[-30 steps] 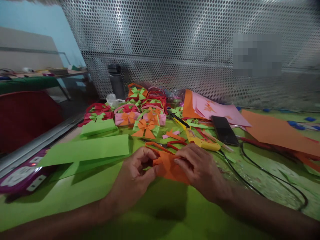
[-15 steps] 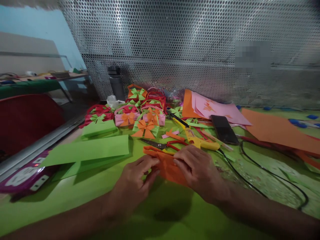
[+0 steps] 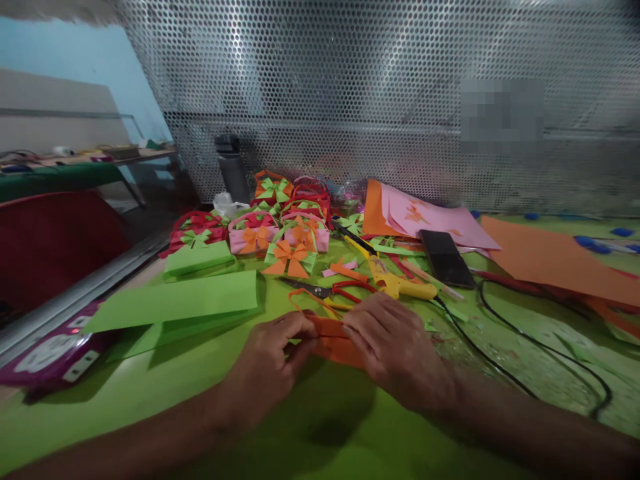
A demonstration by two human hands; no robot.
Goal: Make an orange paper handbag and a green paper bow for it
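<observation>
Between my two hands is a small orange paper bag [image 3: 336, 344], with a thin orange strip looping out past its far side. My left hand [image 3: 267, 357] pinches its left edge between thumb and fingers. On the right side, my right hand [image 3: 397, 350] grips it with fingers bent over the top. Scissors [image 3: 323, 291] with red and yellow handles lie open just beyond the bag. Past my right knuckles rests a yellow glue gun [image 3: 400, 283] with a black cord. The bag's underside is hidden.
Small paper bags with bows [image 3: 290, 257] crowd the back middle. Green paper pieces [image 3: 175, 300] and a purple power strip [image 3: 60, 353] lie left. A phone [image 3: 445, 257], pink sheets [image 3: 440, 217] and orange sheets [image 3: 555, 263] are right. A bottle [image 3: 233, 170] stands by the perforated metal panel [image 3: 325, 87].
The orange bag has tilted, showing a flatter, narrower face, and its thin strip now loops out at the far left. Both hands keep hold of it, nearly in place.
</observation>
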